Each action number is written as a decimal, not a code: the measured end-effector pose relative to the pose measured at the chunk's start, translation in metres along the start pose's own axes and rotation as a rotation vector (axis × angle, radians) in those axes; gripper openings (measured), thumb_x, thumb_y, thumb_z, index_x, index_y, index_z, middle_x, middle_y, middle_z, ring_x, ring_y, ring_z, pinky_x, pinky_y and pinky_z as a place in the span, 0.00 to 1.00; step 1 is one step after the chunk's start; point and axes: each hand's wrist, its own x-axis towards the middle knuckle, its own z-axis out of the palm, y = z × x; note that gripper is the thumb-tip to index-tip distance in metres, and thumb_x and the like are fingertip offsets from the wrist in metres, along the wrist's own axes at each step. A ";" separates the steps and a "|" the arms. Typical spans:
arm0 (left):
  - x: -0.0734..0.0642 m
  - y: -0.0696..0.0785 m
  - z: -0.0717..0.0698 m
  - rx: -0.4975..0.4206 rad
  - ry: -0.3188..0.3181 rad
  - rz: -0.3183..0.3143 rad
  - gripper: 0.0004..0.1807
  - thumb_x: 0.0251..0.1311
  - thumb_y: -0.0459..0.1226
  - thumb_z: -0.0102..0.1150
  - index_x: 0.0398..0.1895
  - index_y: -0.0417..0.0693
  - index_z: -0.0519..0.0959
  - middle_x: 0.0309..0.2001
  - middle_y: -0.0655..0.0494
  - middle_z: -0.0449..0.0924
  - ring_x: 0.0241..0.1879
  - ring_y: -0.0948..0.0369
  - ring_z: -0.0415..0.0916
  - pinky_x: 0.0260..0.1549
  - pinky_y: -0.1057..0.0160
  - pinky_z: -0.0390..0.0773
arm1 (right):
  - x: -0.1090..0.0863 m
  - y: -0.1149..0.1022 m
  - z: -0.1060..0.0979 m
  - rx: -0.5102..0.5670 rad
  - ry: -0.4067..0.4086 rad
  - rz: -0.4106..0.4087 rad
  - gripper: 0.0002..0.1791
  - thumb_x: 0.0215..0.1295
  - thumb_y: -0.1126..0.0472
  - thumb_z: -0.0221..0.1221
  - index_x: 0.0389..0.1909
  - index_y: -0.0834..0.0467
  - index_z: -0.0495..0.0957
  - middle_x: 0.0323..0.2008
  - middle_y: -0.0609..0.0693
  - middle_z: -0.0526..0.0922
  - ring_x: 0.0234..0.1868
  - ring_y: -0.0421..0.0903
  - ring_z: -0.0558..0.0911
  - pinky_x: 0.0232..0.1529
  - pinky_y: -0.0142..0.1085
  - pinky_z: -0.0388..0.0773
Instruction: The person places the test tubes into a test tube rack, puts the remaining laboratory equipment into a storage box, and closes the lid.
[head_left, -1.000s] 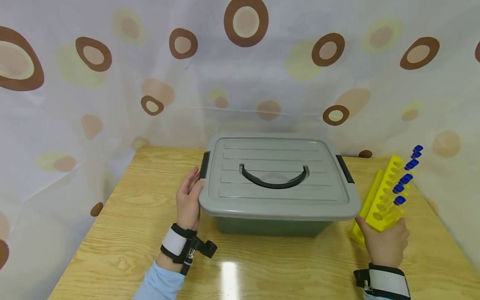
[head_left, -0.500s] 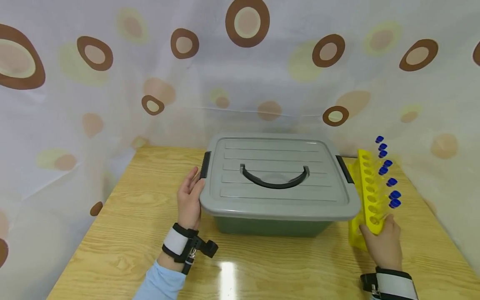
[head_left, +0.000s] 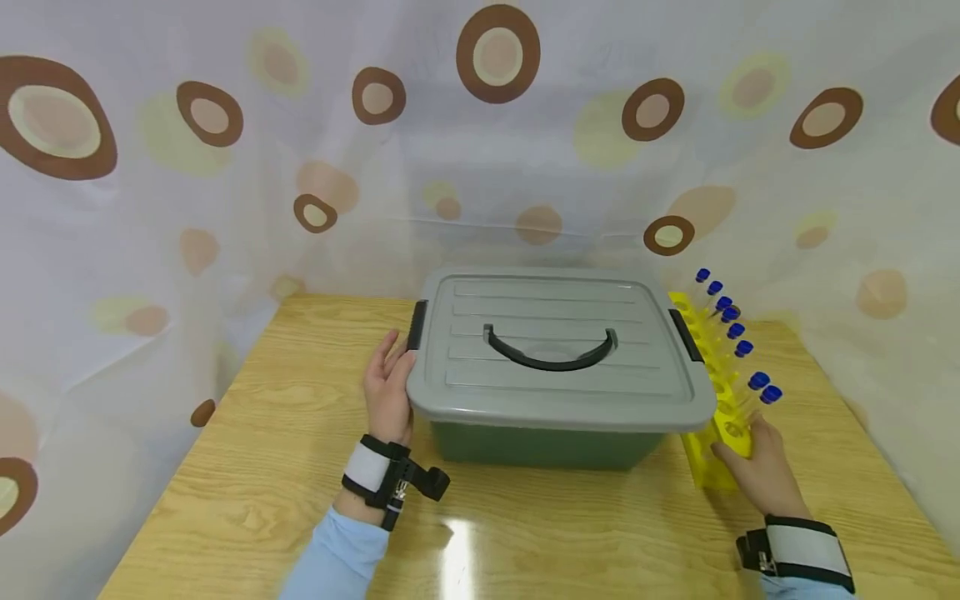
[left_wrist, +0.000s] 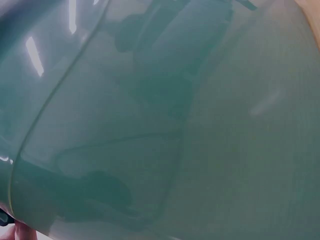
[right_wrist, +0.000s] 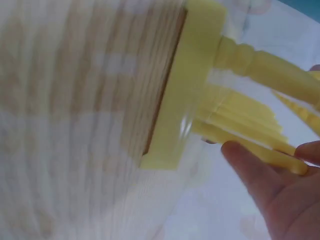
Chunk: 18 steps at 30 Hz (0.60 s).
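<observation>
A green storage box with a grey lid and a black carrying handle sits on the wooden table. My left hand rests against the box's left side, thumb by the lid's rim. In the left wrist view, green box wall fills nearly everything, with fingertips at the lower left corner. Close to the box's right side is a yellow test tube rack holding several blue-capped tubes. My right hand grips its near end; the right wrist view shows thumb and fingers around a yellow post.
The wooden table runs around the box, with its left edge sloping away. A patterned cloth hangs behind and along the sides. Black latches sit at the lid's ends. The box partly covers the rack in the head view.
My right hand has brought the test tube rack leftward, from leaning out to the right to close beside the box. The left hand stays on the box; the head view has shifted slightly.
</observation>
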 end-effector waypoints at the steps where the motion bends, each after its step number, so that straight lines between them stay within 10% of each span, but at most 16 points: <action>1: 0.003 -0.001 0.003 -0.014 0.002 0.003 0.26 0.62 0.29 0.48 0.66 0.42 0.62 0.60 0.38 0.69 0.48 0.62 0.78 0.42 0.68 0.78 | 0.004 0.001 0.000 0.001 0.020 -0.034 0.44 0.69 0.52 0.46 0.67 0.77 0.34 0.62 0.82 0.44 0.57 0.72 0.58 0.54 0.63 0.63; 10: 0.022 -0.011 0.012 -0.072 0.037 -0.007 0.27 0.61 0.28 0.48 0.65 0.45 0.62 0.60 0.39 0.70 0.46 0.61 0.79 0.41 0.68 0.78 | -0.014 -0.010 -0.026 -0.002 0.034 -0.007 0.58 0.65 0.39 0.48 0.66 0.72 0.19 0.65 0.81 0.26 0.65 0.79 0.36 0.57 0.72 0.45; 18: 0.036 0.000 0.000 0.213 0.045 0.016 0.28 0.65 0.37 0.49 0.68 0.43 0.59 0.68 0.43 0.60 0.65 0.51 0.61 0.63 0.55 0.62 | -0.056 -0.078 -0.047 0.088 0.379 -0.263 0.45 0.67 0.51 0.53 0.73 0.62 0.36 0.71 0.70 0.36 0.70 0.72 0.37 0.61 0.70 0.35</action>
